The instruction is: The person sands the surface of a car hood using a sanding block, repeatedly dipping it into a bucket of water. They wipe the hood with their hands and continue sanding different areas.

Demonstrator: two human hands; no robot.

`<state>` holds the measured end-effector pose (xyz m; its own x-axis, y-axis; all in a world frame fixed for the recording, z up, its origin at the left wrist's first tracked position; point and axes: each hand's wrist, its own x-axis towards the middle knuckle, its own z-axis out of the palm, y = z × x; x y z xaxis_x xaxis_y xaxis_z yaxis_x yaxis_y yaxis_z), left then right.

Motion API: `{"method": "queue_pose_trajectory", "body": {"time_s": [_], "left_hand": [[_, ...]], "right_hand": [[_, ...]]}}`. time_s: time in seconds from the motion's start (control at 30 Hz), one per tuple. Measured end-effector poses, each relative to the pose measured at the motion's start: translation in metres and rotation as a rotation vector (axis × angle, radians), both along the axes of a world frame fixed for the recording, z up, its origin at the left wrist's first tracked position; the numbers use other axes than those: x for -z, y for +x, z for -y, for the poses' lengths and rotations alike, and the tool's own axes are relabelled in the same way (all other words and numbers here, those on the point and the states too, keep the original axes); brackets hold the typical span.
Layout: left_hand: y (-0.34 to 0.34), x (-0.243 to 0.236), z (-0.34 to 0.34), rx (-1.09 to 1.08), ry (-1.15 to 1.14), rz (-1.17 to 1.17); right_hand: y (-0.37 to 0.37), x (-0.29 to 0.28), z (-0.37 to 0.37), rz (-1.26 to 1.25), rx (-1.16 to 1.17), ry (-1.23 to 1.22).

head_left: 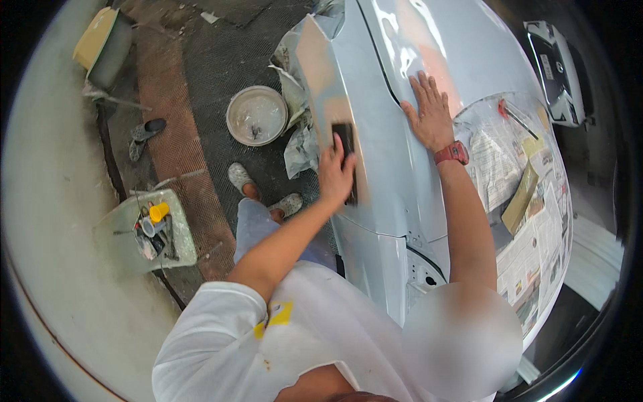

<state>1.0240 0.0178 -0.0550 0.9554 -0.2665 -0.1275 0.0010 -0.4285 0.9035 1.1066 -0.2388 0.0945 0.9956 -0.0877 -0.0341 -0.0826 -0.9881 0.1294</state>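
A long dark sanding block (343, 130) lies flat on the side of a pale blue-grey car body (385, 181), over beige filler patches. My left hand (337, 173) is closed round it, fingers on its top, slightly smeared by motion. Higher on the same body, my right hand (431, 114) rests flat with fingers stretched out, beside a pinkish-beige patch (435, 60). A red watch (453, 153) is on that wrist. Crumpled masking paper (301, 151) hangs along the panel's left edge.
A round tub of cloudy water (256, 115) stands on the dark mat. At left, a pale chair (181, 201) holds a yellow cup (159, 212) and tools. Newspaper (495, 167) covers the glass, with cardboard (521, 197) and a red-ended tool (519, 119) on it. Sandals (144, 134) lie further left.
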Motion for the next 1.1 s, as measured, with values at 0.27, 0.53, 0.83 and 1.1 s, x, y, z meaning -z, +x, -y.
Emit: {"method": "queue_pose_trajectory", "body": {"time_s": [0.27, 0.53, 0.83, 1.1], "left_hand": [[0.077, 0.021, 0.016, -0.108, 0.051, -0.104], [0.122, 0.047, -0.005, -0.011, -0.275, -0.448], [-0.071, -0.015, -0.008, 0.158, 0.015, 0.088], [0.08, 0.017, 0.006, 0.004, 0.129, -0.07]], "right_hand": [[-0.002, 0.001, -0.011, 0.059, 0.018, 0.05], [0.0, 0.001, -0.008, 0.082, 0.013, 0.043], [-0.006, 0.004, -0.006, 0.066, 0.026, 0.025], [0.0, 0.001, -0.011, 0.064, -0.007, 0.015]]}}
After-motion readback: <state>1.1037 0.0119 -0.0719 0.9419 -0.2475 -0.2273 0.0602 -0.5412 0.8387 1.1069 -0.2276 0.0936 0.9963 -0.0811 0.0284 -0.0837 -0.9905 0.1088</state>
